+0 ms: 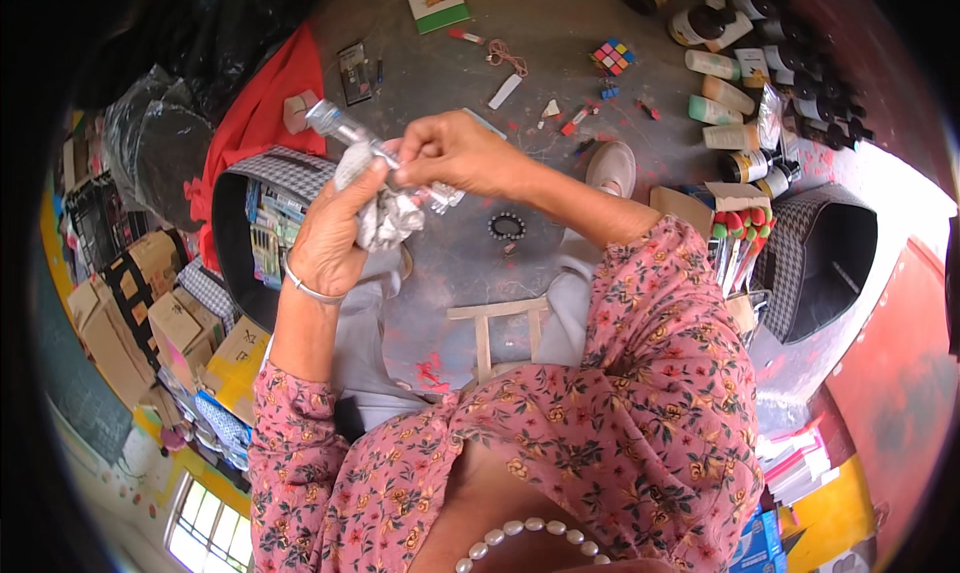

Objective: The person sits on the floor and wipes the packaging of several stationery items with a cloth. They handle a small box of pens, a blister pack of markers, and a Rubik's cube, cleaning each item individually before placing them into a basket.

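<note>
My left hand point(332, 231) is closed around a crumpled whitish-grey cloth point(388, 223) and a slim clear plastic packet point(338, 123). The packet slants up and left out of my grip, and what is inside it is too small to make out. My right hand point(462, 155) pinches the packet near its middle, thumb and fingertips pressed together. More crinkled clear plastic point(445, 197) shows just below the right fingers. Below the hands, a dark beaded bracelet point(507, 227) lies on the grey floor point(440, 263).
A checked storage box point(285, 163) with packets stands left, beside red cloth point(265, 103). Far off lie a puzzle cube point(612, 57), a notebook point(436, 1) and a corded white stick point(505, 91). Several bottles point(725, 91) and another checked box point(825, 263) stand right.
</note>
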`<move>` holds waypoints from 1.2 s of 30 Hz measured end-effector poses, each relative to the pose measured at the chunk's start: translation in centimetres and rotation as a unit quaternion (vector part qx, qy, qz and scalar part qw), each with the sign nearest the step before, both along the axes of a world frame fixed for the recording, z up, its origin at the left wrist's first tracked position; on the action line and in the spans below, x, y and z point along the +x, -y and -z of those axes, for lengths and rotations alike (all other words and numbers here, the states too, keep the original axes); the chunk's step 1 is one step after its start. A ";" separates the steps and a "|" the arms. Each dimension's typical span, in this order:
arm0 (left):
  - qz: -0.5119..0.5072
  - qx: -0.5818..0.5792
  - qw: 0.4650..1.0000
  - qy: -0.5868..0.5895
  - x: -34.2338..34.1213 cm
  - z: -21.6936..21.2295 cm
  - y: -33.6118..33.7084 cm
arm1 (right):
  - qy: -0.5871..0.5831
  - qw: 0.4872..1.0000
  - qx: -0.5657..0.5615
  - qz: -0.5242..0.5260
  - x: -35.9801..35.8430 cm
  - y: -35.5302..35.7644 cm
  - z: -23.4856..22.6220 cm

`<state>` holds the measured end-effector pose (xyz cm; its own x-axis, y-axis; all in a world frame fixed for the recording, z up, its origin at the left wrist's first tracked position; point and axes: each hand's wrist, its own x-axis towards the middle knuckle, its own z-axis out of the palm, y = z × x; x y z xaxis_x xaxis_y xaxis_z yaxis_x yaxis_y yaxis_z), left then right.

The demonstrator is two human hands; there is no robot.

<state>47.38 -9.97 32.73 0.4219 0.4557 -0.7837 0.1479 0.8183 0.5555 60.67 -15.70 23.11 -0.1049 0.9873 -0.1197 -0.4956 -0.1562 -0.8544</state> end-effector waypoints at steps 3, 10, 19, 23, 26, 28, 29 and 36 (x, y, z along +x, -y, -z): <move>-0.012 0.013 1.000 0.000 0.1 0.6 -0.3 | 0.109 0.991 0.065 0.039 0.1 -0.1 -0.5; -0.037 0.148 0.987 -0.052 -1.0 2.2 -1.7 | 0.456 0.826 0.217 0.252 -0.3 0.3 -3.5; -0.122 -0.053 0.991 0.019 -0.9 2.4 -1.5 | 0.547 0.755 0.339 0.124 -1.6 0.7 -3.3; -0.136 -0.070 0.988 -0.002 -0.3 1.9 -1.0 | 0.542 0.764 0.340 0.076 -1.7 0.7 -2.4; -0.145 -0.025 0.989 0.001 -0.6 1.8 -1.5 | 0.544 0.767 0.337 0.033 -1.0 0.9 -3.8; -0.145 0.041 0.989 0.013 -1.3 2.0 -2.3 | 0.468 0.819 0.330 -0.011 -0.5 1.4 -3.8; -0.171 0.079 0.982 -0.006 -1.3 1.6 -2.5 | 0.428 0.842 0.326 -0.034 -0.1 1.6 -3.7; -0.066 0.170 0.982 -0.053 -0.4 1.9 -1.6 | 0.150 0.964 0.154 0.157 4.2 1.8 -5.6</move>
